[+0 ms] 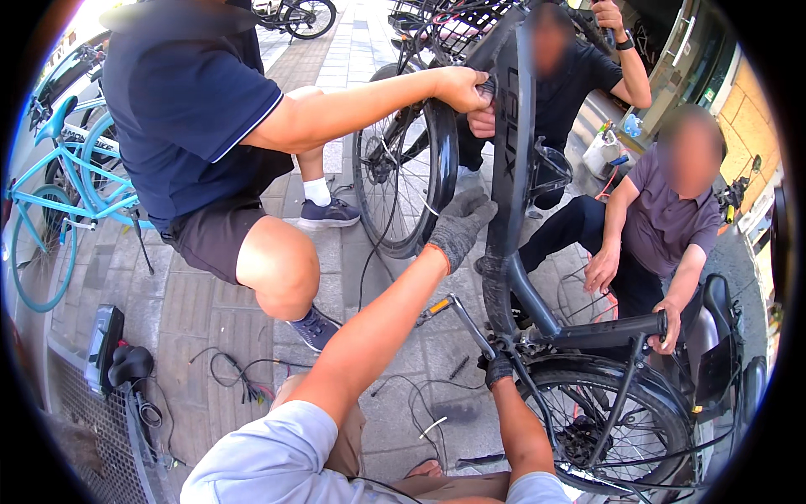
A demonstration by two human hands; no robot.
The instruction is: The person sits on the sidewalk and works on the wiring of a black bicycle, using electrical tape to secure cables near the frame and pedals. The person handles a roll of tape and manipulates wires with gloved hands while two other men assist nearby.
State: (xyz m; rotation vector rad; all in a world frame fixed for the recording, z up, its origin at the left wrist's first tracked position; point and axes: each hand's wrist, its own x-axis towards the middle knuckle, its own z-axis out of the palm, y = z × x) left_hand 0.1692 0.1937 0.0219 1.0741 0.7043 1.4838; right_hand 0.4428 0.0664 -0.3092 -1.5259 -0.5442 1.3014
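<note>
A dark e-bike frame (509,160) stands tilted in front of me. My left hand (462,227), in a grey knit glove, is at the left side of its thick tube, fingers stretched toward it; firm contact is hard to tell. My right hand (497,370), in a dark glove, is closed low by the crank arm (473,328); what its fingers hold is hidden. The pedal (437,309) with an orange reflector points left. The front wheel (441,168) is beyond my left hand, the rear wheel (617,420) right of my right hand.
A person (189,126) at left grips the frame's upper end. Another person (579,92) crouches behind it; a third (672,202) holds the seat-tube end. Loose cables (239,374), a removed saddle (132,364), a black case (103,349) and a light-blue bicycle (71,172) are around.
</note>
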